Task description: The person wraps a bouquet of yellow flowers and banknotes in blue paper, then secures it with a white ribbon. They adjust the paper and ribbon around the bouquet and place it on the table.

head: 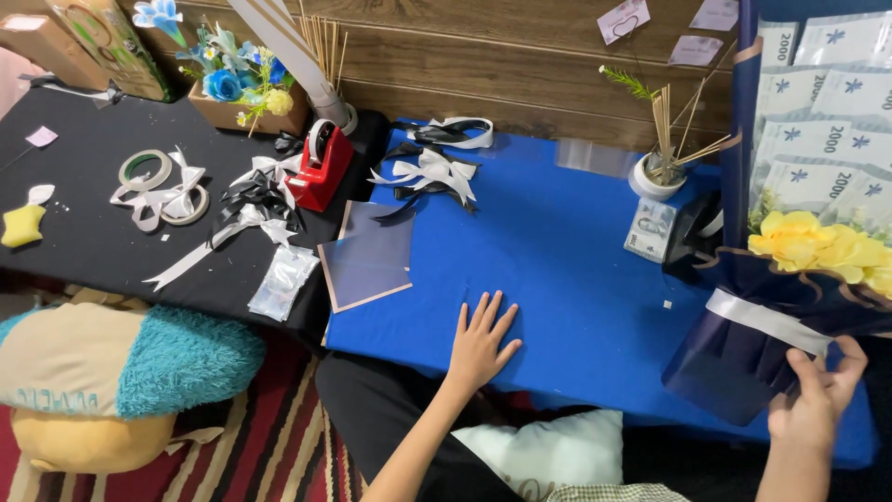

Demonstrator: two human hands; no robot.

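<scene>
My left hand (480, 346) lies flat, fingers spread, on the blue tablecloth (557, 251) near its front edge, holding nothing. My right hand (816, 395) grips the base of a dark navy wrapped bouquet (743, 358) at the right. The bouquet is tied with a silver ribbon band (767, 321) and carries yellow flowers (822, 246) and several folded banknotes (818, 112) fanned above them. It leans over the right end of the blue table.
White and black ribbon bows (432, 167), a clear sheet (367, 256), a red tape dispenser (321, 167), tape rolls (146, 170), a white cup of sticks (658, 172), a banknote stack (649, 230), a blue flower box (246, 93), cushions (121, 372) on the floor.
</scene>
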